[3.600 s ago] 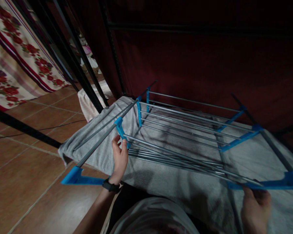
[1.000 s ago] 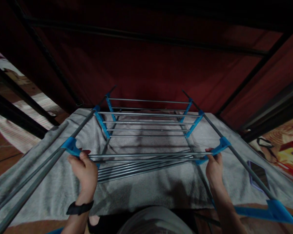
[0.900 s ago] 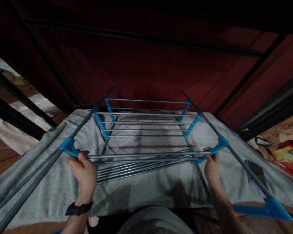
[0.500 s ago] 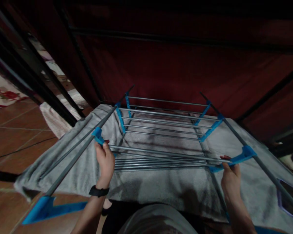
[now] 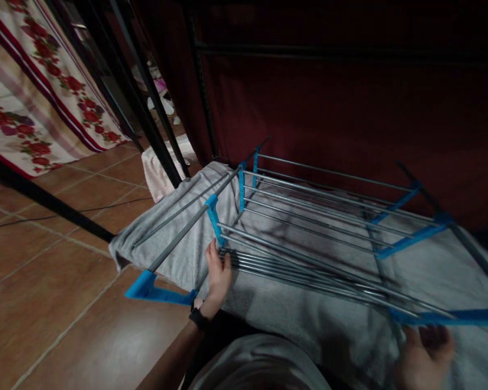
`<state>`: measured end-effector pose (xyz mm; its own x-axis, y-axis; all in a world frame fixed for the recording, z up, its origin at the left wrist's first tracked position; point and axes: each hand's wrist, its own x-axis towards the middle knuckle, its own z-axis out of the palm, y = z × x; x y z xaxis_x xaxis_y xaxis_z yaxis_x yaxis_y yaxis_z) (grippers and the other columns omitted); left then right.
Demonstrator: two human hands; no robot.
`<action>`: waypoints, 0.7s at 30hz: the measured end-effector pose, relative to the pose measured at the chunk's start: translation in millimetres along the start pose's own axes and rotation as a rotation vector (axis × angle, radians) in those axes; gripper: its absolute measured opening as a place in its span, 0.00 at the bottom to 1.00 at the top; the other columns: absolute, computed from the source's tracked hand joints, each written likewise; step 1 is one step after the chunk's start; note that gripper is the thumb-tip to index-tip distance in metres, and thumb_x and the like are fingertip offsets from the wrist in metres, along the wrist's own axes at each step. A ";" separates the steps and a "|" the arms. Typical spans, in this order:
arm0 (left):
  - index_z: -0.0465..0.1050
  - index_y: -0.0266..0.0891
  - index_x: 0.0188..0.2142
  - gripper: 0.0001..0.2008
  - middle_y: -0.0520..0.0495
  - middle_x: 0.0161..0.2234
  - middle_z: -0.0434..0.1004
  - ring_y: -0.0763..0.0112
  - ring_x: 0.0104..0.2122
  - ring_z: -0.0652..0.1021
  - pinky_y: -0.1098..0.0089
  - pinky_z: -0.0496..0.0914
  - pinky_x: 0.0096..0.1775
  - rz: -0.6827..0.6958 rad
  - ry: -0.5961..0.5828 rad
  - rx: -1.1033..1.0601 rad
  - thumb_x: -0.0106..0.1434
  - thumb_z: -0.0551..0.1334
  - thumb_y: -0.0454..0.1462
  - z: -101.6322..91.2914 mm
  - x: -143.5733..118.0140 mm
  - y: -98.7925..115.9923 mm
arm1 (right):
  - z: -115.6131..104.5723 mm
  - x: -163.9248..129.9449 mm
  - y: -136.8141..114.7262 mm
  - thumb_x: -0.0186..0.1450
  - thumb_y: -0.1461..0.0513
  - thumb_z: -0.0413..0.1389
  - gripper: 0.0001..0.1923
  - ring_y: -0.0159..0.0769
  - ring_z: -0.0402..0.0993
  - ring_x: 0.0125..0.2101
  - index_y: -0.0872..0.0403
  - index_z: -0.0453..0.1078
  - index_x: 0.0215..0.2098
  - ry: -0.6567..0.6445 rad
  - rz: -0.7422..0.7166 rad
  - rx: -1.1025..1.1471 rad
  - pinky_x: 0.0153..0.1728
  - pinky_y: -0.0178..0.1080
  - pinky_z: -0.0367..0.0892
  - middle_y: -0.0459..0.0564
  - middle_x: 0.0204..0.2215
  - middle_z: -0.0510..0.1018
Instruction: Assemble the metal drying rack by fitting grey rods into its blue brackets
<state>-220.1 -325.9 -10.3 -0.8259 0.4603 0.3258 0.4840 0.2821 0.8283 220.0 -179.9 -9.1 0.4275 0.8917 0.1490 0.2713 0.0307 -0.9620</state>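
The drying rack [image 5: 309, 227] lies directly ahead of both hands, over a grey towel [image 5: 276, 309] on the tiled floor [image 5: 65, 303]. Its rails run from the left hand across to the right hand, so the long axis of each rail spans the gap between them and rises slightly away from the body toward the far side.

Left hand [image 5: 218, 276]: closed around the near-left blue bracket [image 5: 213, 216] where the nearest rails meet it, thumb on top. A dark wristband sits just behind the hand.

Right hand [image 5: 427, 352]: placed just below the near-right blue bracket [image 5: 451, 317], fingers curled toward it. The view is blurred here, so contact and grip cannot be confirmed.

Nearer hand: the left hand is on the rack; the right hand lies just beneath its end.

Count:
- 1 rack frame
- 1 towel under it
- About 6 blue brackets visible, 3 on each hand's side
- 2 rail groups: a bunched near set between the hands, and a spread set beyond them; individual rails overlap too much for an exact count
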 end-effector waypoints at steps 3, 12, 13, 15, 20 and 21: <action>0.58 0.39 0.63 0.23 0.38 0.59 0.64 0.59 0.61 0.67 0.55 0.63 0.63 0.062 -0.056 0.084 0.69 0.53 0.38 1.9 -15.5 -5.2 | 6.8 -28.5 14.8 0.54 0.50 0.64 0.36 0.49 0.65 0.57 0.47 0.61 0.58 0.077 0.108 0.053 0.64 0.58 0.53 0.51 0.52 0.69; 0.72 0.39 0.52 0.16 0.40 0.53 0.71 0.58 0.53 0.72 0.55 0.68 0.57 0.466 -0.477 0.485 0.68 0.53 0.29 5.3 -28.2 0.0 | 48.0 -79.2 47.6 0.66 0.51 0.49 0.22 0.53 0.69 0.53 0.54 0.69 0.52 -0.563 -0.292 -0.239 0.54 0.57 0.65 0.59 0.52 0.72; 0.71 0.38 0.53 0.16 0.39 0.54 0.71 0.59 0.54 0.71 0.55 0.67 0.58 0.514 -0.514 0.510 0.68 0.54 0.29 5.1 -28.7 1.0 | 53.6 -80.4 47.0 0.66 0.52 0.48 0.21 0.52 0.69 0.53 0.54 0.69 0.52 -0.592 -0.366 -0.279 0.55 0.56 0.64 0.59 0.52 0.72; 0.70 0.37 0.55 0.17 0.39 0.56 0.70 0.59 0.56 0.70 0.56 0.65 0.59 0.616 -0.581 0.550 0.69 0.54 0.28 4.4 -29.2 2.7 | 62.7 -82.1 44.8 0.68 0.53 0.46 0.21 0.51 0.68 0.54 0.53 0.69 0.53 -0.619 -0.504 -0.356 0.56 0.55 0.64 0.59 0.52 0.72; 0.65 0.37 0.59 0.20 0.41 0.58 0.70 0.61 0.58 0.70 0.58 0.61 0.61 0.852 -0.700 0.627 0.70 0.52 0.28 1.4 -25.5 11.4 | 68.3 -79.6 37.9 0.70 0.57 0.43 0.21 0.53 0.69 0.53 0.56 0.66 0.56 -0.553 -0.733 -0.533 0.52 0.54 0.65 0.62 0.50 0.73; 0.65 0.38 0.58 0.19 0.41 0.58 0.70 0.62 0.58 0.70 0.59 0.61 0.61 0.875 -0.719 0.634 0.70 0.52 0.28 1.1 -24.6 14.2 | 67.7 -78.0 36.6 0.70 0.57 0.43 0.21 0.53 0.68 0.53 0.56 0.65 0.57 -0.528 -0.767 -0.569 0.51 0.53 0.65 0.63 0.50 0.72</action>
<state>-192.6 -332.2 -7.1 0.0755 0.9832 0.1659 0.9956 -0.0836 0.0427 138.2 -217.7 -71.4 -0.4130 0.8101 0.4161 0.7248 0.5690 -0.3885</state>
